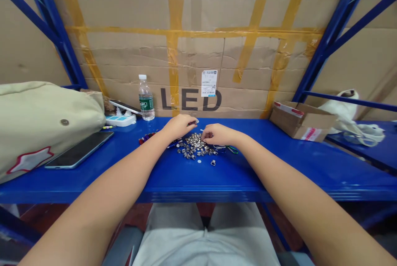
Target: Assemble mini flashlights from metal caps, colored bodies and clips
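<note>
A pile of small metal pieces [192, 149] lies on the blue desk [186, 179], about midway along its length and between its front and back edges. The right hand [218, 134] is the nearer one: its fingers bend down onto the back-right part of the pile, so the closest pieces lie right under and just to the left of them. The left hand [180, 126] reaches in from the left, over the back-left side of the pile, and most of the heap lies from its fingers toward the desk's front edge.

The left fingers curl in toward the thumb, with a pale bit at their tips; whether they pinch it I cannot tell. The right fingers are bent inward too, but the back of the hand hides their tips, so I cannot tell whether they grip a piece.

The heap is roughly round, with no clear long axis; its pieces point every way. One loose metal piece [213, 163] sits apart from it, toward the front edge, with a small white disc [199, 161] to its left. A green item [232, 149] lies just right of the pile, and dark reddish items [147, 138] lie to its left, partly behind the left forearm.
</note>
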Tool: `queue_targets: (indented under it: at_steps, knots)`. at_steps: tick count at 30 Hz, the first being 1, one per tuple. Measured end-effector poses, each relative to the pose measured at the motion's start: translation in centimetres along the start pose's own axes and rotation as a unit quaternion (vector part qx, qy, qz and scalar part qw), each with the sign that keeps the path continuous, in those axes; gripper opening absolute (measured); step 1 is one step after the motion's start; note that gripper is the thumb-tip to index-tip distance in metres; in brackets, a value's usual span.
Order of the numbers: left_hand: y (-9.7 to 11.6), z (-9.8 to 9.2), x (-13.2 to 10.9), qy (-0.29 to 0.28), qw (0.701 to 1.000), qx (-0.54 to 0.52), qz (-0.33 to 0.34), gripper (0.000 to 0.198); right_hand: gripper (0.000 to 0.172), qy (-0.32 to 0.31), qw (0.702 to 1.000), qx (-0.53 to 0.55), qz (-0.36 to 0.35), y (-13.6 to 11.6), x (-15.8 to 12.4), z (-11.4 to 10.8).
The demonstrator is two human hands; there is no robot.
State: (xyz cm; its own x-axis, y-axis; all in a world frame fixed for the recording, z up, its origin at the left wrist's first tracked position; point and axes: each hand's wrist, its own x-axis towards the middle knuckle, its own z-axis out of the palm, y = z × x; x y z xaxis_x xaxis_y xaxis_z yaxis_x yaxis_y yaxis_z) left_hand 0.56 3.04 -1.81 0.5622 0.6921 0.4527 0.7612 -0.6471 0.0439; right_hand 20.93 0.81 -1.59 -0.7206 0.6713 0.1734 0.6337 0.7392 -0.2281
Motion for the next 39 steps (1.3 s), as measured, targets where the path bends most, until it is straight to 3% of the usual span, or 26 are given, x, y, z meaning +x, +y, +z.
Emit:
queue_targets:
  at_steps: [11, 20, 32, 39]
  knots:
    - [-0.1, 0.1, 0.0, -0.013, 1.000, 0.010, -0.001, 0.029, 0.018, -0.043, 0.999, 0.000, 0.024, 0.4, 0.4, 0.2]
    - [0.1, 0.1, 0.0, -0.024, 1.000, 0.011, 0.005, 0.026, 0.020, -0.035, 0.999, -0.002, 0.028, 1.0, 0.6, 0.5]
    - [0.4, -0.1, 0.0, -0.057, 0.998, 0.018, -0.006, 0.031, 0.016, -0.068, 0.996, 0.002, 0.056, 0.6, 0.5, 0.1]
    - [0.7, -0.2, 0.0, -0.070, 0.997, 0.000, 0.025, 0.028, 0.015, 0.081, 0.992, 0.062, 0.067, 1.2, 0.3, -0.8]
